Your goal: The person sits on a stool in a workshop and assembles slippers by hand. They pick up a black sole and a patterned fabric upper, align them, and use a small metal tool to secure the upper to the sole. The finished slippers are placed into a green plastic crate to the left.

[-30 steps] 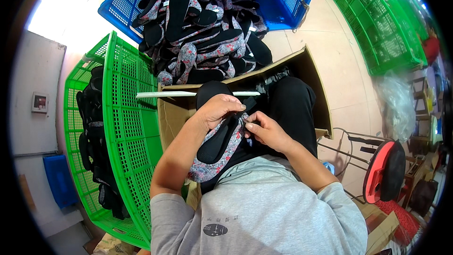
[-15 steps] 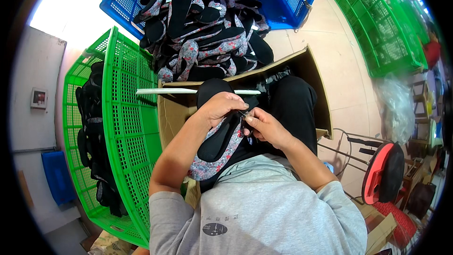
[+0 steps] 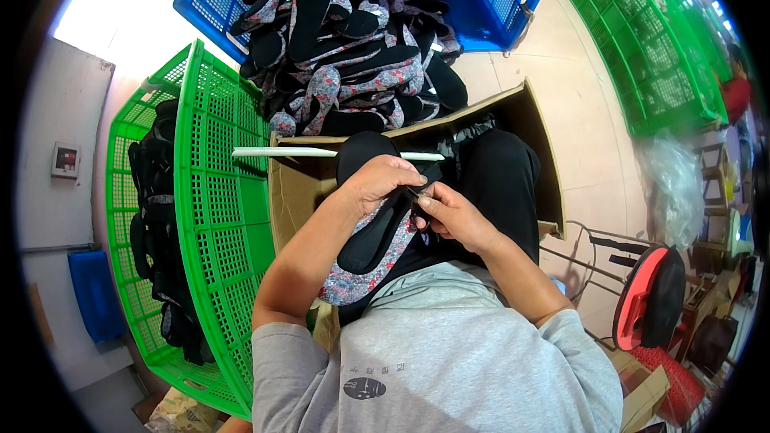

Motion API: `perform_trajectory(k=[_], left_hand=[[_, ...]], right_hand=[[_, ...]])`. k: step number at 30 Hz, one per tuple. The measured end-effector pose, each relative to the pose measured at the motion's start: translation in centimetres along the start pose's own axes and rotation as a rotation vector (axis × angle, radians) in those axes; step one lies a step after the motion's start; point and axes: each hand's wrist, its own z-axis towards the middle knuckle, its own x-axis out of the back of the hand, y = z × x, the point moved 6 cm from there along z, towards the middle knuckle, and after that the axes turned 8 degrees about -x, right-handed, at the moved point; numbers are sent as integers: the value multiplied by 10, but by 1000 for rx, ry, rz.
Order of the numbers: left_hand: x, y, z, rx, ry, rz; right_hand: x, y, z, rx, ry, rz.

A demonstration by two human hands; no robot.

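A floral cloth slipper, with a black sole-shaped middle and a grey-pink patterned rim, lies slanted over my lap. My left hand is closed on its far end, thumb and fingers pinching the edge. Right beside it, my right hand is closed in a pinch at the same end, its fingertips almost touching my left ones. Something small and dark shows between the right fingers, too hidden to name. A pale strip lies across the cardboard box near my knee.
Many similar slippers are heaped ahead, against a blue crate. A green crate with black pieces stands close on my left. Another green crate is at the far right, a red and black round-seated stool nearer.
The view has shifted very slightly. Both hands stay at the far end of the slipper, with hardly any visible movement.
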Motion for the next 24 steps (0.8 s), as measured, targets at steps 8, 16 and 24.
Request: perform_trajectory(k=[8, 16, 24], left_hand=[[1, -2, 1, -1, 19, 17], [1, -2, 3, -2, 45, 49], [-2, 0, 3, 3, 61, 56]], right_hand=[[2, 0, 2, 5, 24, 5], [4, 4, 3, 6, 17, 79], [5, 7, 3, -6, 20, 121]])
